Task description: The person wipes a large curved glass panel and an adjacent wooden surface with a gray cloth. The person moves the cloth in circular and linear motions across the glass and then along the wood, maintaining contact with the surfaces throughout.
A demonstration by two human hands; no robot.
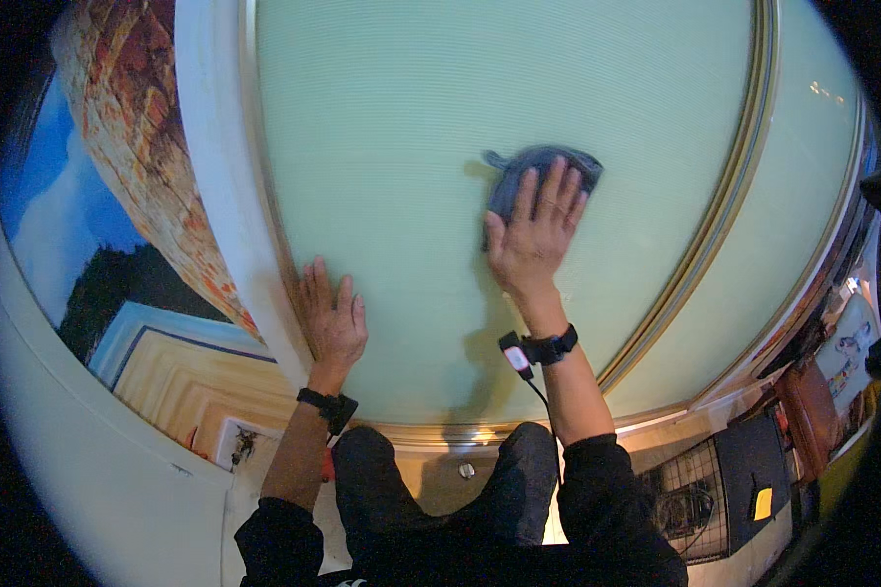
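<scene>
Before me stands a pale green, finely ribbed sliding door panel (396,169) in a metal frame. My right hand (536,235) lies with its palm pressed on a dark grey-blue cloth (517,187), holding it flat against the panel. The cloth is bunched, and one thin end sticks out on its left. Lower and further left, my left hand (334,312) rests on the panel with its fingers spread, close to the left frame edge (283,249). Nothing shows in it. Each wrist wears a dark strap with a small device; a cable runs from the right one.
A gold-coloured metal stile (712,235) separates this panel from a second green panel (785,257). The bottom track (470,434) runs just in front of my knees. A large printed picture (154,183) covers the left wall. A black wire cage (694,499) stands on the right floor.
</scene>
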